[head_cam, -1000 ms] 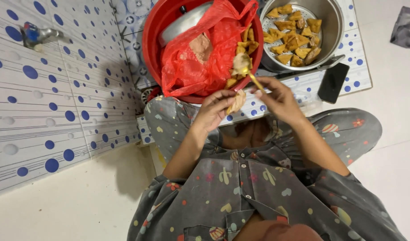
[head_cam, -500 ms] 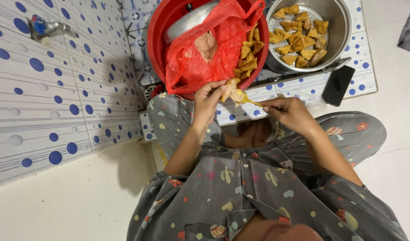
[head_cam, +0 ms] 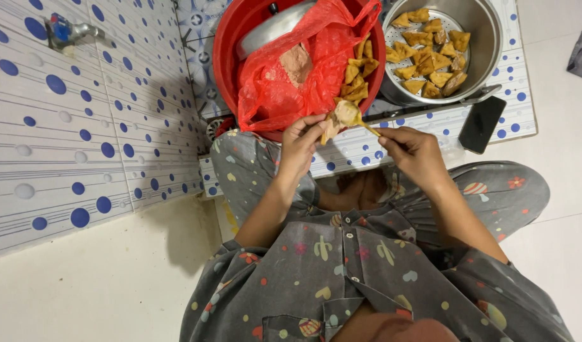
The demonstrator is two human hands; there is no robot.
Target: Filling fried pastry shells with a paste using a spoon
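— What do the hands hold?

— The left hand (head_cam: 302, 140) grips a piece of fried tofu (head_cam: 339, 118), fingers closed around it. The right hand (head_cam: 412, 150) pinches a thin spoon (head_cam: 367, 127), and its tip touches the tofu.

— Where is the tofu?

— Just below the rim of the red basin (head_cam: 226, 57). Inside the basin lie a red plastic bag (head_cam: 284, 88) and more tofu pieces (head_cam: 358, 75). Right of the basin stands a metal steamer pot (head_cam: 487, 50) with tofu, and a black phone (head_cam: 481, 124) lies below that pot.
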